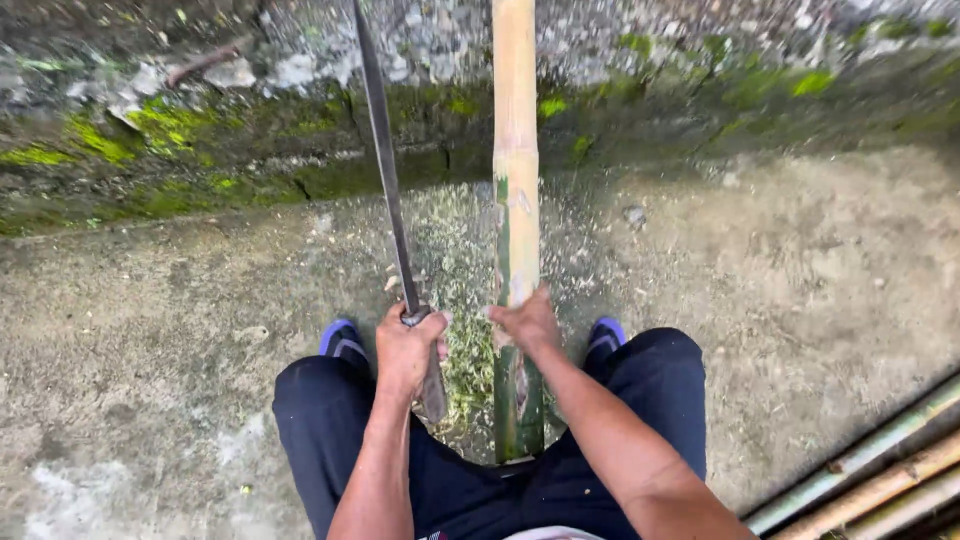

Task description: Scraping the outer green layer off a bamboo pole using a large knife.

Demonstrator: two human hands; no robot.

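A long bamboo pole [515, 150] runs away from me between my knees, pale where its skin is scraped off and still green near my body. My right hand [527, 322] grips it where the green skin begins. My left hand [408, 348] is closed around the handle of a long dark blade [382, 150], which points away from me, just left of the pole and roughly parallel to it. The blade is not touching the bamboo.
Green shavings [462, 290] litter the concrete ground [150, 310] between my blue-tipped shoes [342, 338]. A mossy stone kerb [200, 150] crosses the far side. Several more bamboo poles [880, 480] lie at the lower right.
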